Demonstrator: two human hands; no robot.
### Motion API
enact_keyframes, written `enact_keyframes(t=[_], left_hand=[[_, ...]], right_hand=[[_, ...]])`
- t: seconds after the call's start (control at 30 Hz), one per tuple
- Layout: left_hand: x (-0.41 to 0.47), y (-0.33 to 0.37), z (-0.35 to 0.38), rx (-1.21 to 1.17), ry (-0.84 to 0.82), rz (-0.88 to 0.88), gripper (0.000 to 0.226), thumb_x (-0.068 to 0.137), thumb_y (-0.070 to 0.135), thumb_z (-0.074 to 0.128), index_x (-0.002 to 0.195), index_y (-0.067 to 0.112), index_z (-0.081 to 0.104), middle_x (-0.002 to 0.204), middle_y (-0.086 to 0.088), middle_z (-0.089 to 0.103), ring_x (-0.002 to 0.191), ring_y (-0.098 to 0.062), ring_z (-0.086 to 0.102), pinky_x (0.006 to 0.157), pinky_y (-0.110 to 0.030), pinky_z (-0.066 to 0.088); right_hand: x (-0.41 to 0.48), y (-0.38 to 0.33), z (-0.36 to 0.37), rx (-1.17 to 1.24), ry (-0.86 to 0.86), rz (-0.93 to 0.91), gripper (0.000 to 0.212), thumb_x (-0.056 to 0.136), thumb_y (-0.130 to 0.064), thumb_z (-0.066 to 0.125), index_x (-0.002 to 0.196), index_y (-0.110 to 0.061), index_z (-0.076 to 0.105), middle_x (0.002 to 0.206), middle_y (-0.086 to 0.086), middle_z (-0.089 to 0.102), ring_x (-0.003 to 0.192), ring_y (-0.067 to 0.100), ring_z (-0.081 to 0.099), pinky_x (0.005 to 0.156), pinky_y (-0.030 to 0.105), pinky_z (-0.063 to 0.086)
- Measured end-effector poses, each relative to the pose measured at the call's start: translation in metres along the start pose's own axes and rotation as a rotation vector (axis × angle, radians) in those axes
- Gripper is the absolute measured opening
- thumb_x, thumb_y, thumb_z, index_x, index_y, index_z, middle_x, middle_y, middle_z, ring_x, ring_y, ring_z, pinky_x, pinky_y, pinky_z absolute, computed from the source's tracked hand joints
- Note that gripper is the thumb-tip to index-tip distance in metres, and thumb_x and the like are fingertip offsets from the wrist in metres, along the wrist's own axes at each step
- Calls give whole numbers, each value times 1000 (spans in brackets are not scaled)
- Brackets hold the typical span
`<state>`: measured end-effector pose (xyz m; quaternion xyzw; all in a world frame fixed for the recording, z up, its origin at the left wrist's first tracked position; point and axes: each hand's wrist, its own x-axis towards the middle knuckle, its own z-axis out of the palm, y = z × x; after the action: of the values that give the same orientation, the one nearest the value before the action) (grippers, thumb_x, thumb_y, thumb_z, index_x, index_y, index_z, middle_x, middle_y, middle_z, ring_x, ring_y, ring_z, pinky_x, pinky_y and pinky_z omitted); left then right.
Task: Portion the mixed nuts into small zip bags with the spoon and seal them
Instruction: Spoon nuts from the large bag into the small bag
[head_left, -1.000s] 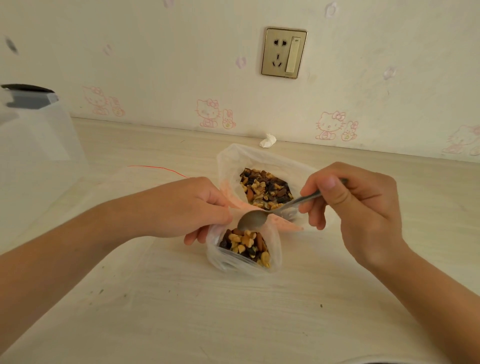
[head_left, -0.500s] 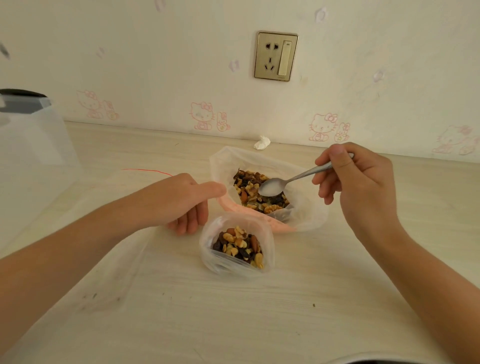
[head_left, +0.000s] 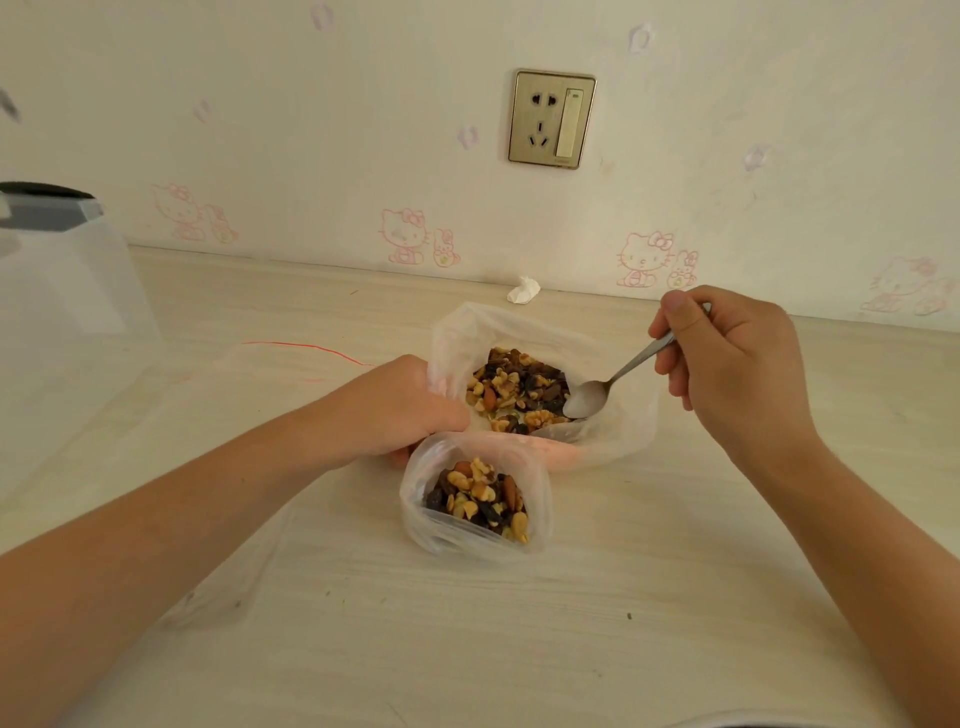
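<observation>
1. Since half a second ago the spoon (head_left: 618, 371) has dropped from above the heap, and its empty bowl now lies at the right edge of the mixed nuts (head_left: 519, 389) inside the large bag (head_left: 623, 436). The left hand (head_left: 395, 410) has moved up against that bag's left rim.
2. The right hand (head_left: 737, 364) pinches the spoon's handle between thumb and curled fingers, to the right of the large bag.
3. The left hand's fingers are curled under and hidden; I cannot tell whether they pinch the plastic.
4. The small zip bag (head_left: 540, 499) stands open and part-filled with nuts, touching the large bag's near side.
5. Left of the large bag, flat clear bags (head_left: 260, 374) lie on the desk (head_left: 571, 623).
6. Behind the large bag a crumpled tissue (head_left: 523, 290) lies at the wall's foot, with a wall socket (head_left: 551, 119) above.
7. Far left of the large bag stands a clear container (head_left: 62, 291).
</observation>
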<state>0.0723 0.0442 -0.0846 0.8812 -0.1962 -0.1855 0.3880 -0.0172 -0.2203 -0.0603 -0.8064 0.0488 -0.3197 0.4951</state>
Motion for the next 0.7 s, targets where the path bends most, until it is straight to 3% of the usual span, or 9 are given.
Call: enact_keyframes(t=[0.13,0.3,0.43,0.5,0.6,0.67,0.7], left_hand=[[-2,2,3,-25,-33,34,25,69,36,70,64,16,56,63,-8,48,60,-21,44,62,-38,31],[-3,1,3,-102,-36,43,32,74,39,74,78,8,67,73,-9,59,69,-21,54,70,-38,39],[-2,-2,5,-145,-32,40,43,88,30,75,97,-11,67,84,-21,70,76,-30,61,75,-39,44],[-1,-3,5,-154,-32,50,42,90,31,74,103,-9,71,100,-29,72,89,-44,68,82,-43,50],[-1,-2,7,-170,-36,62,36,94,31,71,103,-4,75,105,-28,73,105,-44,68,98,-55,52],[0,-4,9,-180,-33,75,28,98,29,67,97,4,80,100,-19,78,100,-36,72,93,-51,54],[0,-4,10,-189,-34,82,25,99,27,66,93,10,82,96,-11,80,95,-27,75,87,-41,58]], right_hand=[[1,1,-1,4,-28,11,38,106,-26,51,73,-18,68,57,4,63,43,12,51,42,20,40],[-5,5,10,103,-112,103,39,105,-23,53,70,-15,69,56,7,64,39,17,52,36,24,41],[-9,7,20,180,-184,174,37,106,-22,55,75,-11,71,62,14,69,42,22,57,37,29,46],[-11,8,25,217,-208,204,36,106,-21,56,77,-10,73,66,16,71,43,22,59,37,29,47],[-14,8,31,273,-230,233,34,107,-21,56,80,-10,73,70,19,73,45,22,62,38,29,49],[-15,9,31,309,-224,255,33,107,-20,56,82,-7,73,69,19,73,46,22,64,40,28,51],[-15,10,32,320,-218,271,32,107,-20,56,83,-6,72,68,19,73,47,21,64,41,28,51]])
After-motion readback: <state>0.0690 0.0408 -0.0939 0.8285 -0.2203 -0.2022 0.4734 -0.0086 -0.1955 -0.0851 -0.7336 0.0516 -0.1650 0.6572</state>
